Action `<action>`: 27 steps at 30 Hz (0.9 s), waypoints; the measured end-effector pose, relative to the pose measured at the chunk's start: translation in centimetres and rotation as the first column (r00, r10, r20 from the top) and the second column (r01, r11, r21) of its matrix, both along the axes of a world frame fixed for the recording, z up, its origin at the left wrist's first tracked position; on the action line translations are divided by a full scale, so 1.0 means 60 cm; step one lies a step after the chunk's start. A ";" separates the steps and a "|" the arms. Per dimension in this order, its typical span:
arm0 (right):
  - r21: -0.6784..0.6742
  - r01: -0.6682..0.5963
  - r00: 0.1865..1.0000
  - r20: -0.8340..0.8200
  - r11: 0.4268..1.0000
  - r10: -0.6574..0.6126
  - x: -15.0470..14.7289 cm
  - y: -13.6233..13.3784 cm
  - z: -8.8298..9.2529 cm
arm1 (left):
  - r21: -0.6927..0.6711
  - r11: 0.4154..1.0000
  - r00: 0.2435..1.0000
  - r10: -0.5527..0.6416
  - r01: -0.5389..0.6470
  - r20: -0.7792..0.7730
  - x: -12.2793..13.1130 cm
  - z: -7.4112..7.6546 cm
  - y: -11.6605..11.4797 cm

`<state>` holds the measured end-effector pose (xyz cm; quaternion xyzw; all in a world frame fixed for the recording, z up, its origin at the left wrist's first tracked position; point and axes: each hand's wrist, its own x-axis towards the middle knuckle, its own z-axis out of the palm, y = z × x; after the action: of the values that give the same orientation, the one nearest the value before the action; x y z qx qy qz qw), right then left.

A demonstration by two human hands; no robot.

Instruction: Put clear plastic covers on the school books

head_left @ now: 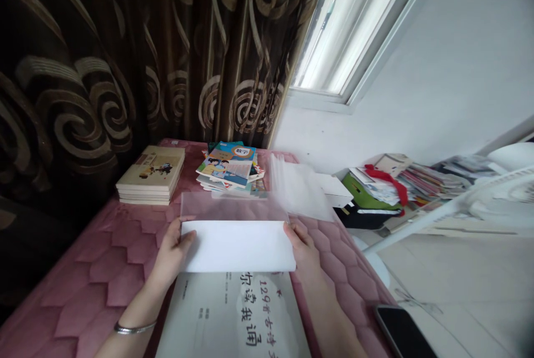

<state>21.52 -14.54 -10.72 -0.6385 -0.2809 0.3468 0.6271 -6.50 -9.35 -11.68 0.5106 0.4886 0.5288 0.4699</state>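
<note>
Between my two hands is a clear plastic book cover [233,206] with a white panel [238,247] along its near side. My left hand [173,244] pinches its left edge, thumb on top of the white panel. At the opposite edge, the thumb and fingers of my right hand [301,241] grip the white panel's corner. Below it lies a large pale book [217,313] with Chinese writing and "129" on its front; the panel hides the book's far part. A pile of similar clear plastic covers [298,185] lies beyond my right hand.
Pale books [152,172] are stacked at the far left of the pink quilted surface [108,269]. Colourful textbooks [229,163] form a pile at the back. A dark phone [403,331] lies at the near right. A white fan [459,202] stands beyond the right edge, near piled papers [429,180].
</note>
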 end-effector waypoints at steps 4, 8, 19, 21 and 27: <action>0.014 -0.013 0.997 0.074 1.000 0.012 -0.001 -0.002 0.003 | 0.010 1.000 1.000 0.016 -0.016 -0.013 0.001 -0.001 0.001; 0.020 0.000 0.999 -0.035 1.000 0.001 0.004 0.002 -0.006 | 0.046 0.998 0.999 0.048 -0.046 -0.025 0.005 0.006 0.000; -0.008 0.034 0.998 -0.053 0.999 -0.035 0.007 0.004 -0.015 | 0.047 0.999 0.999 0.021 -0.019 -0.050 0.001 -0.005 0.001; 0.006 0.001 0.997 -0.076 1.000 -0.001 0.007 0.003 -0.011 | 0.046 0.999 0.998 0.001 0.002 -0.061 -0.001 -0.006 0.001; 0.056 -0.104 0.994 -0.005 0.993 0.105 0.012 -0.006 -0.009 | 0.023 0.997 0.997 -0.070 0.070 -0.015 -0.005 -0.007 0.005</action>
<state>22.26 -14.93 -11.27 -0.6038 -0.3210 0.3738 0.6266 -6.78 -9.03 -12.07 0.5366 0.4674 0.5143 0.4787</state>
